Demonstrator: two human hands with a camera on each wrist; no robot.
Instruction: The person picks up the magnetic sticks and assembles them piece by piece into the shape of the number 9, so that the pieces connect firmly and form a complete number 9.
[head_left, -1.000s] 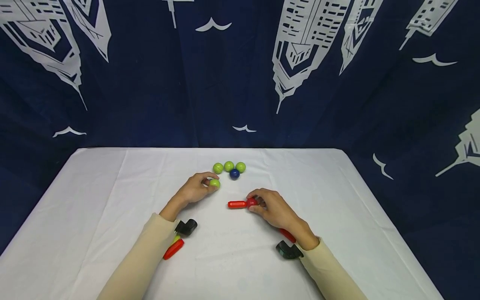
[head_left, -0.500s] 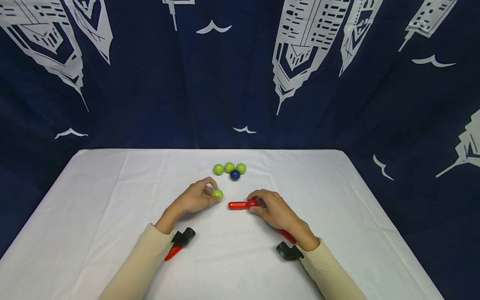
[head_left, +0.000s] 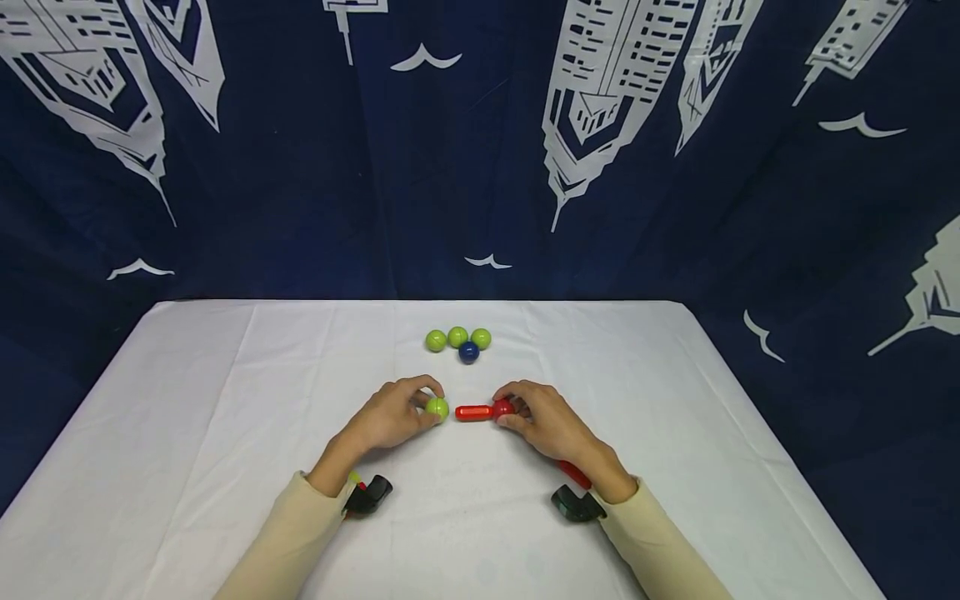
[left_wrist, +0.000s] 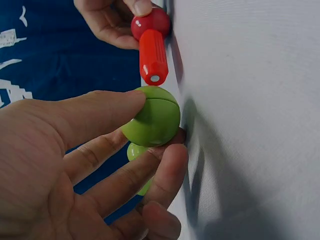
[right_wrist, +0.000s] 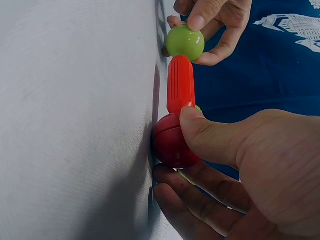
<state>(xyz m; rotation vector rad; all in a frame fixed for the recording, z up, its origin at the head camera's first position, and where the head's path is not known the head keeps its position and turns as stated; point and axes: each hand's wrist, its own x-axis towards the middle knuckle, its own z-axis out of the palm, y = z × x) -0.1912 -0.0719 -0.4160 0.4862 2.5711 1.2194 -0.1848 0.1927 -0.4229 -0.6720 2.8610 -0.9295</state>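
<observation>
My left hand pinches a light-green ball between thumb and fingers, just above or on the white cloth. The seam round this green ball shows in the left wrist view. My right hand holds a red ball by thumb and fingers. From the red ball a ribbed red rod points left, its end against or stuck in the ball. The rod's free tip faces the green ball, with a narrow gap between them in the head view.
Behind the hands sit three green balls and a dark blue ball. Another red rod lies partly under the right wrist. Yellow-green and red pieces peek out by the left wrist. A navy curtain hangs beyond the white-covered table.
My left hand has brought the green ball toward me and slightly right, from near the ball group to the rod's free end. The right hand keeps its hold and place.
</observation>
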